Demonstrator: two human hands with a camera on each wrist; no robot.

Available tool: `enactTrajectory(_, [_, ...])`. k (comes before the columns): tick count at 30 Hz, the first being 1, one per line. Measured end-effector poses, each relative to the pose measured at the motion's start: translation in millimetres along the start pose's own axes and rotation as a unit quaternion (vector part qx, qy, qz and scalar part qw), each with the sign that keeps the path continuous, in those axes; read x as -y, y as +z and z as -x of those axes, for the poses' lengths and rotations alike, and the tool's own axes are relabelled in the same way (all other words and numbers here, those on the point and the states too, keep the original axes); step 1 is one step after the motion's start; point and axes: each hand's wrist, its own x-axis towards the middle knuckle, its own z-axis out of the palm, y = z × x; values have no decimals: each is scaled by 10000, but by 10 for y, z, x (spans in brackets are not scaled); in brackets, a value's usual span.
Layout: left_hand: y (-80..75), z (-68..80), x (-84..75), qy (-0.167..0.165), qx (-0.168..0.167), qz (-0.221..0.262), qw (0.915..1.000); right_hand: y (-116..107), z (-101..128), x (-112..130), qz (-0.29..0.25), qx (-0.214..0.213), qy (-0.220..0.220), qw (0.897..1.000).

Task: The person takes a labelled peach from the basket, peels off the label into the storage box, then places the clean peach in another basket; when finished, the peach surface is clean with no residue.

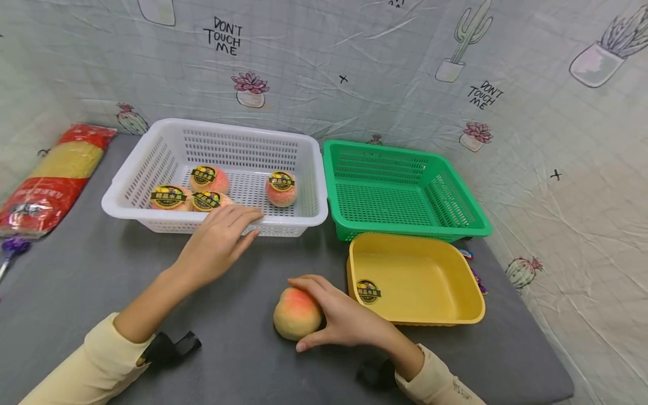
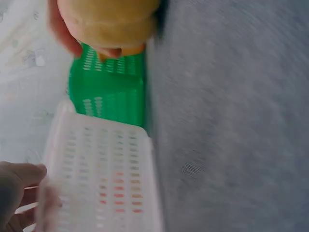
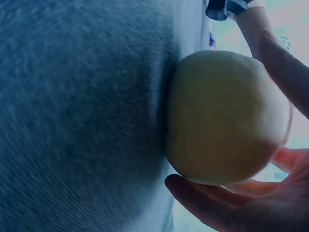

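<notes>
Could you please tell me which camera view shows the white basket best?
The head view: the white basket appears nearly whole, inside included. The left wrist view catches only part of its outside; the right wrist view shows none.

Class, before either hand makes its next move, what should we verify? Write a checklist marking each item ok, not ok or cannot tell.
1. Right hand holding the peach: ok, fingers lie around it.
2. Peach lifted off the grey table: cannot tell; it looks very close to the surface.
3. Left hand firmly gripping the white basket: cannot tell; it is at the front edge, but its hold is unclear.
4. Yellow tray has room: ok, only a label shows inside.
5. Green basket upright with room: ok, no fruit shows inside.
</notes>
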Motion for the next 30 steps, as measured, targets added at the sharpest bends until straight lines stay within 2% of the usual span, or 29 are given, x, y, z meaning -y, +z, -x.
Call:
enactTrajectory(8, [89, 93, 98, -3, -351, -94, 9993, 46, -30, 29, 123, -100, 109, 9998])
enactTrajectory(12, [103, 105, 104, -11, -409, -63, 9991, -55, 28, 130, 134, -49, 247, 9996])
enactTrajectory(15, [101, 103, 99, -17, -423, -59, 9991, -243, 109, 270, 229, -16, 284, 9993])
enactTrajectory(18, [97, 105, 101, -4, -442, -49, 9990, -498, 195, 385, 393, -120, 62, 9991])
enactTrajectory(23, [93, 104, 113, 44, -446, 13, 9990, -975, 231, 429, 687, -740, -329, 9943])
enactTrajectory(26, [92, 96, 119, 56, -455, 79, 9989, -1239, 148, 334, 885, -1194, -86, 9889])
enactTrajectory(30, [111, 79, 117, 83, -446, 121, 9989, -1512, -35, 54, 951, -1600, 660, 9803])
